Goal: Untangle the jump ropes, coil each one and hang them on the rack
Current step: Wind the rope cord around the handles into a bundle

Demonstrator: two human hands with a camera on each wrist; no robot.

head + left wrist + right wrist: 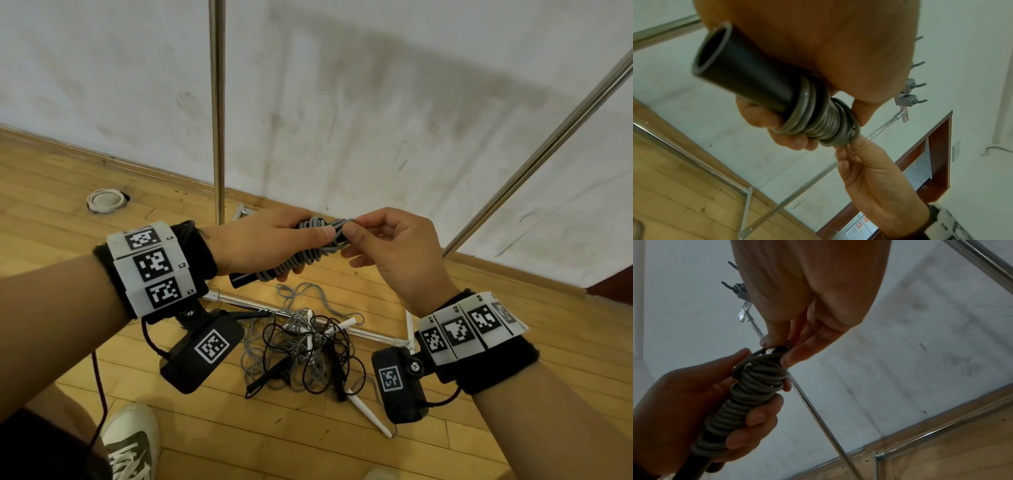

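Note:
My left hand grips a grey jump rope wound in tight turns round its black handles. The black handle end sticks out below my palm, and the grey coil runs up through my curled fingers. My right hand pinches the rope's top end between thumb and fingertips, right against the left thumb. On the floor below lies a tangled pile of grey and black ropes with black and white handles. The rack's hooks show high up the wall.
The rack's chrome uprights and slanted bar stand just beyond my hands, its base frame on the wooden floor against the white wall. A round white floor fitting lies left. My shoe is at the lower left.

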